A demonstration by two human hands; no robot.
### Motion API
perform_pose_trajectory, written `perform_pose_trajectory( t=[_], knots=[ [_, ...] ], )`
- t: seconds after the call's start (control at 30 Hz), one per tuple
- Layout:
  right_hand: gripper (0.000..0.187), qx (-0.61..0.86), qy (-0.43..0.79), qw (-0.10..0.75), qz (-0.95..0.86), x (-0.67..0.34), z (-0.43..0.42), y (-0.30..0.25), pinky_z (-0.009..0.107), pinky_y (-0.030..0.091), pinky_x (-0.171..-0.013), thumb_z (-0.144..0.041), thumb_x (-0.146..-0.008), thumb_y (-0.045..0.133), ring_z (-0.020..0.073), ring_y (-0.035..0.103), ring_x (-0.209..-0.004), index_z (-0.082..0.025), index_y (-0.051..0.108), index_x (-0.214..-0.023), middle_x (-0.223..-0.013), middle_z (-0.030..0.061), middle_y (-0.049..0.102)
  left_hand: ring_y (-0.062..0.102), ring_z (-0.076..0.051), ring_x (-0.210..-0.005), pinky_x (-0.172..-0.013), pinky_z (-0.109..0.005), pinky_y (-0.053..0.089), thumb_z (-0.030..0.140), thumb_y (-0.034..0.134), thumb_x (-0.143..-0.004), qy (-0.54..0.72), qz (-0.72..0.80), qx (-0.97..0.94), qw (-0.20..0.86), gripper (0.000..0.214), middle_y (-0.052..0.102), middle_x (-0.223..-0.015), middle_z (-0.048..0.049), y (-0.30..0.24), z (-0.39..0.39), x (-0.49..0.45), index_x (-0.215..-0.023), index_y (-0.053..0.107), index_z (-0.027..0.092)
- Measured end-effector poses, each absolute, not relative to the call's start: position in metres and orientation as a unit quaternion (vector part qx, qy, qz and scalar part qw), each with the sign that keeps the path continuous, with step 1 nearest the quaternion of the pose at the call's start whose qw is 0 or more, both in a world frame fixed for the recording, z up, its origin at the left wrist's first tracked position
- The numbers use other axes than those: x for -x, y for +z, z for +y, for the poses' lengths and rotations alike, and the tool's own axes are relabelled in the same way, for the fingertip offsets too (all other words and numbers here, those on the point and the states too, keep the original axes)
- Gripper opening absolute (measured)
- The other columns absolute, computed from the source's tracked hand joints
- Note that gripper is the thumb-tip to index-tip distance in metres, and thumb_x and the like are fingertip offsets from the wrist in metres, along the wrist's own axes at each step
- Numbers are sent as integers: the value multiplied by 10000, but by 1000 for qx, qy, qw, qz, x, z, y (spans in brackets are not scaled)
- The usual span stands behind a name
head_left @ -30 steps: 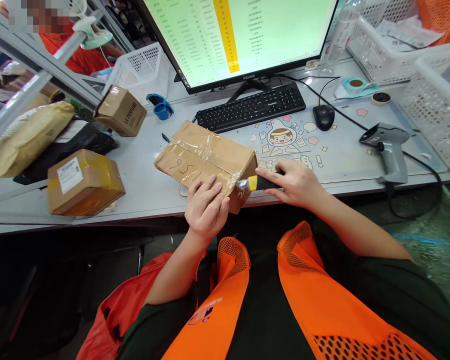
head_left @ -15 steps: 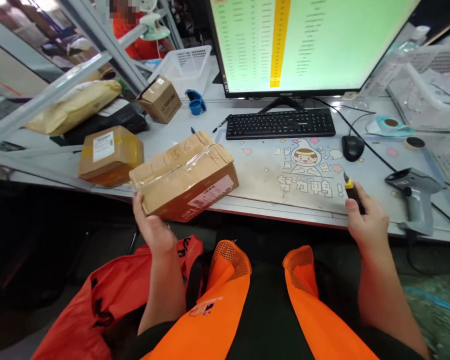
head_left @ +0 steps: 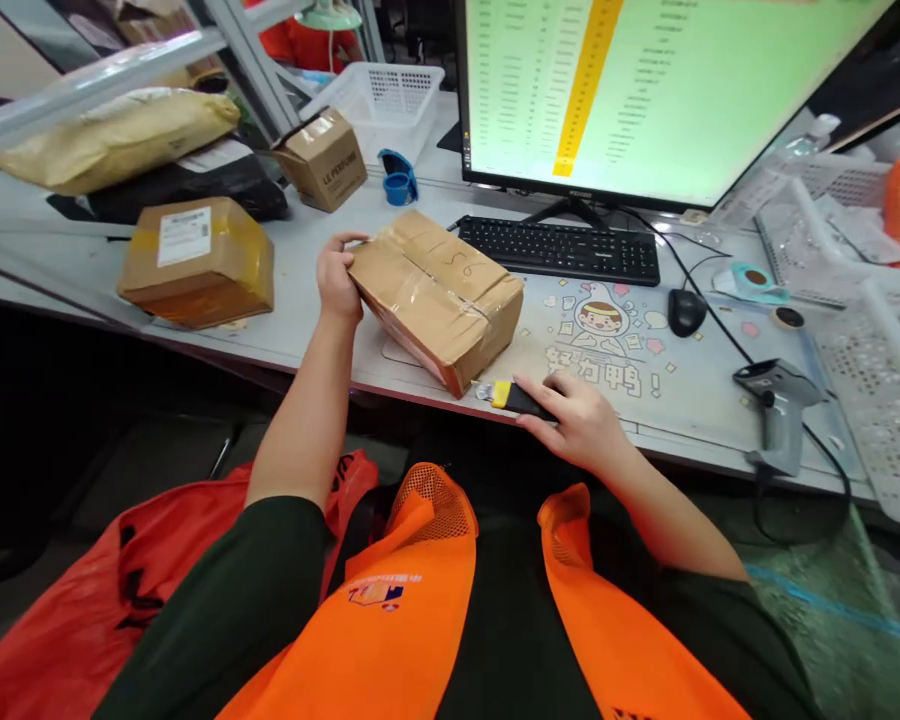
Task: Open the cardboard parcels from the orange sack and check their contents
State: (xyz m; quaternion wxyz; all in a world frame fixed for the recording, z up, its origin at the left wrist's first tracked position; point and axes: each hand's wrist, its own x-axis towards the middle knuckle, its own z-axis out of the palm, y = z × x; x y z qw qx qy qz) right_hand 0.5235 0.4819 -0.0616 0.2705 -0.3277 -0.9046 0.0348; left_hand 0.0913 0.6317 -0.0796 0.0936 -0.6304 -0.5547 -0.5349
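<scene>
A taped brown cardboard box (head_left: 435, 290) with handwritten digits on top lies at an angle on the desk's front part. My left hand (head_left: 340, 278) grips its far left end, fingers over the top edge. In my right hand (head_left: 570, 415) is a black and yellow utility knife (head_left: 521, 398), held with its tip pointing left. That tip is close to the box's near bottom corner; whether it touches the cardboard I cannot tell. Behind the box's right side is a black keyboard (head_left: 562, 250).
Left of the box sit another taped carton (head_left: 199, 265), a black parcel (head_left: 195, 185), a yellow parcel (head_left: 120, 135) and a small perfume carton (head_left: 322, 160). A monitor (head_left: 645, 90) stands behind. To the right are a mouse (head_left: 686, 312), a barcode scanner (head_left: 780, 410) and white baskets (head_left: 881, 400).
The box has turned and moved right on the desk. My left hand has shifted to its far left end. My right hand has brought the knife leftward to the box's near corner.
</scene>
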Motion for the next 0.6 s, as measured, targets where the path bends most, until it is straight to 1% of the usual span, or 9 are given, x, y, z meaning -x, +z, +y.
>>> perform_pose_trajectory(
  t=[0.07, 0.13, 0.17, 0.2, 0.27, 0.33, 0.37, 0.5, 0.6],
  knots=[
    [540, 344, 19, 265, -901, -520, 490, -61, 329, 528, -743, -538, -1105, 505, 222, 610, -823, -238, 676, -1519, -942, 90, 636, 671, -211, -1238, -1042, -502, 504, 691, 157, -1117, -563, -531, 623, 117, 842, 721, -1251, -129, -69, 609, -120, -1231, 637, 8],
    [551, 365, 16, 261, -894, -522, 498, -63, 324, 517, -761, -551, -1106, 499, 221, 598, -841, -236, 673, -1523, -955, 92, 630, 566, -293, -1439, -1232, -577, 413, 775, 278, -1073, -580, -494, 632, 143, 805, 679, -1383, -149, -64, 571, -153, -1202, 673, 85],
    [555, 373, 14, 258, -891, -522, 502, -64, 322, 511, -767, -553, -1107, 496, 221, 593, -848, -234, 670, -1527, -959, 92, 629, 597, -309, -1422, -1208, -571, 460, 872, 362, -995, -558, -466, 674, 134, 815, 717, -1328, -125, -63, 552, -170, -1134, 709, 147],
    [558, 378, 11, 255, -890, -523, 506, -65, 321, 505, -768, -555, -1108, 494, 222, 589, -853, -233, 668, -1529, -961, 93, 628, 655, -332, -1364, -1152, -572, 518, 873, 554, -915, -511, -425, 737, 125, 738, 750, -1286, -123, -64, 534, -185, -1139, 727, 190],
    [566, 379, -1, 249, -891, -520, 513, -64, 319, 492, -767, -561, -1110, 483, 223, 579, -857, -234, 662, -1537, -968, 95, 631, 744, -316, -1240, -1070, -538, 568, 577, 756, -921, -477, -407, 764, 153, 404, 796, -1209, -100, -66, 510, -213, -1150, 749, 245],
    [581, 377, -16, 246, -893, -515, 520, -63, 320, 479, -761, -574, -1113, 468, 224, 568, -852, -231, 657, -1542, -973, 99, 634, 793, -293, -1135, -1003, -499, 590, 310, 755, -928, -492, -401, 750, 187, 207, 825, -1134, -80, -67, 503, -229, -1130, 766, 265],
    [589, 375, -20, 244, -894, -513, 523, -61, 321, 473, -759, -580, -1113, 463, 224, 563, -848, -229, 655, -1545, -975, 100, 635, 805, -285, -1102, -981, -483, 594, 244, 730, -930, -508, -395, 740, 197, 184, 833, -1098, -72, -68, 504, -233, -1108, 774, 264],
    [588, 377, -20, 228, -898, -513, 542, -56, 327, 467, -772, -592, -1097, 488, 226, 558, -855, -247, 661, -1540, -989, 101, 645, 826, -275, -1019, -941, -459, 586, 230, 672, -958, -526, -402, 722, 198, 139, 844, -993, -69, -68, 514, -234, -1028, 791, 243],
    [596, 453, -26, 237, -859, -535, 566, -53, 351, 491, -788, -596, -1071, 518, 241, 572, -859, -243, 675, -1526, -1024, 117, 664, 826, -268, -956, -919, -463, 570, 289, 637, -980, -530, -422, 708, 199, 164, 837, -942, -69, -72, 512, -237, -959, 793, 241]
  ],
)
